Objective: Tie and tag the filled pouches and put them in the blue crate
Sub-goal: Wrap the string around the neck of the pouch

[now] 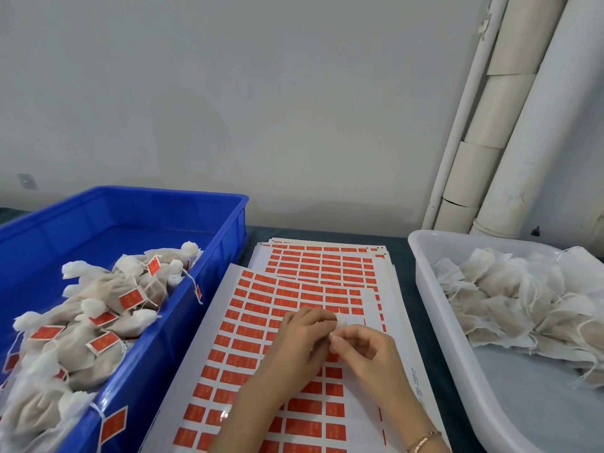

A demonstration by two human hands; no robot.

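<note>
My left hand (302, 338) and right hand (362, 349) meet over the top label sheet (228, 322), fingers curled, pinching one white pouch (341, 321) that is mostly hidden. One blue crate (209, 199) on my left holds tagged pouches (108, 289). One white tub (510, 387) on my right holds untied pouches (510, 305). Both heaps are too piled to count.

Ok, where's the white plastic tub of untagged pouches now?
The white plastic tub sits at the right of the head view, beside the red sticker sheets, near the cream wall pipes.

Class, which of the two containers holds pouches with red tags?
The blue crate on the left; pouches in the white tub have no tags.
</note>
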